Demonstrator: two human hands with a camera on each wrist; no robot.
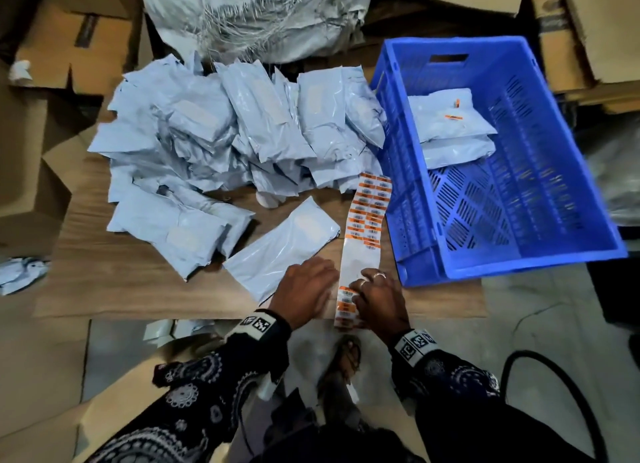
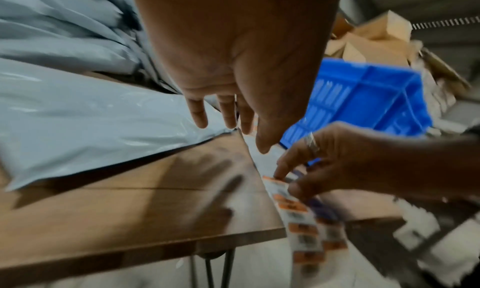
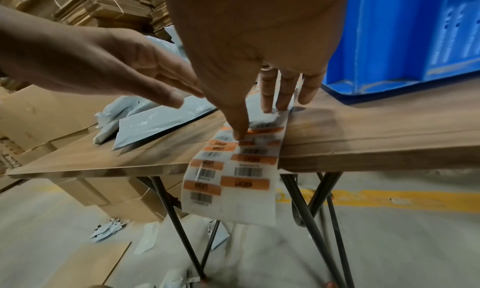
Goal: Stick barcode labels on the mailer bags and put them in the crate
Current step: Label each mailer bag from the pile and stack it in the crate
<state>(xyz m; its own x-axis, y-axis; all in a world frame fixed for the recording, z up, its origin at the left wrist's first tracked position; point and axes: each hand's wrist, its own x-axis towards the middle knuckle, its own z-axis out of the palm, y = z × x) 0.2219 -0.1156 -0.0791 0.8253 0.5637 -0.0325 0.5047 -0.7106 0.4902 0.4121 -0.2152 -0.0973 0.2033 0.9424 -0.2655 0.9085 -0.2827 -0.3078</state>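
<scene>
A long strip of orange barcode labels [image 1: 367, 227] lies on the wooden table [image 1: 138, 282] and hangs over its near edge. My right hand [image 1: 377, 300] presses straight fingers [image 3: 269, 105] on the strip [image 3: 233, 175], thumb tip on one label. My left hand [image 1: 304, 286] is flat and open over the near corner of a single grey mailer bag [image 1: 284, 251]. A big pile of unlabelled bags [image 1: 225, 133] fills the table's back. The blue crate [image 1: 502, 265] on the right holds two labelled bags [image 1: 450, 123].
Cardboard boxes [image 1: 41, 82] crowd the left and back. A grey sack [image 1: 259, 16] sits behind the pile. A few bags [image 1: 20, 272] lie on the floor at left, and a black cable [image 1: 554, 358] loops at right. Thin metal table legs [image 3: 311, 220] stand below.
</scene>
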